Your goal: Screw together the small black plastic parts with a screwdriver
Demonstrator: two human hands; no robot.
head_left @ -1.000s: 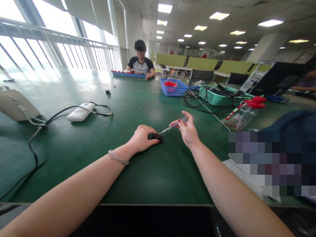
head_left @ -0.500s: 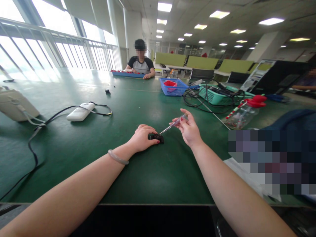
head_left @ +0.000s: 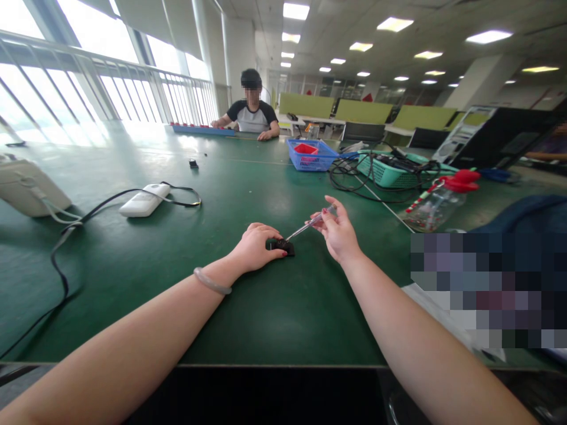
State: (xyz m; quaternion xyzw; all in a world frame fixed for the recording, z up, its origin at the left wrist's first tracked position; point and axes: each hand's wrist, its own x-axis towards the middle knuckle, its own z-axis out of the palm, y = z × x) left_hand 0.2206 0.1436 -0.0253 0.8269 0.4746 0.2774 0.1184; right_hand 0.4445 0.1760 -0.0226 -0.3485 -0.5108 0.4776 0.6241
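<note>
On the green tabletop (head_left: 283,313), a small black part (head_left: 286,247) lies between the thumb and fingers of my left hand (head_left: 257,248), which grips it from the left side. What kind of part it is cannot be made out. My right hand (head_left: 339,231) holds a screwdriver (head_left: 305,226) with a clear handle between thumb and fingers. Its metal shaft slants down to the left, and the tip meets the top of the black part. My left fingertips and thumb cover some of the part's edges.
Left are a white power strip (head_left: 146,200), cables and a beige box (head_left: 31,186). A small black piece (head_left: 193,163) lies further off. Right are a blue basket (head_left: 312,159), teal basket (head_left: 376,171) and red-capped bottle (head_left: 432,206). A person (head_left: 254,115) sits across beside a blue tray (head_left: 204,130).
Across the table, the blue tray has slid left, with the person's arm reaching along it. My hands, the screwdriver and the black part stay nearly in place.
</note>
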